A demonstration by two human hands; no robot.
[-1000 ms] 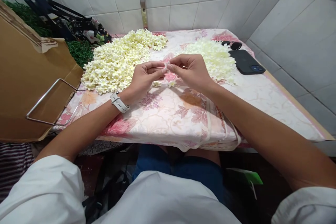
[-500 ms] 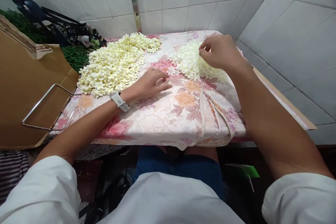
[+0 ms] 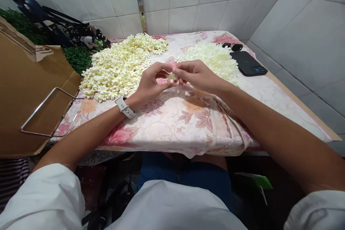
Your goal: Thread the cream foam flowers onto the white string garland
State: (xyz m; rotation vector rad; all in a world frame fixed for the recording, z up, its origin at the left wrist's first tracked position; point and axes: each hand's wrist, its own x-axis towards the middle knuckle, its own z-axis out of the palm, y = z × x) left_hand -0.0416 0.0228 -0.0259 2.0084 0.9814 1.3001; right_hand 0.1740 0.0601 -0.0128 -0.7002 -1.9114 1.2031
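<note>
Between my two hands is a small white flower [image 3: 171,77] with a yellowish centre. My left hand [image 3: 154,82], with a white watch on the wrist, curls its fingers and thumb around the flower. My right hand [image 3: 194,74] meets it from the right, its thumb and fingertips pinched at the flower. Left of my hands lies a large pile of cream-yellow flowers [image 3: 115,68] on the floral tablecloth [image 3: 161,125]. A paler pile of white flowers [image 3: 212,55] lies behind my right hand, which partly hides it.
A black phone [image 3: 246,65] and a dark rounded object [image 3: 237,47] lie at the back right. Looped cream strips [image 3: 215,125] hang near the front edge. At the left stand a cardboard box [image 3: 32,100] and a wire frame [image 3: 40,109]. A tiled wall is behind.
My right hand has moved left and down from the white pile to meet my left hand, uncovering the phone. My left hand has closed its fingers around the small flower.
</note>
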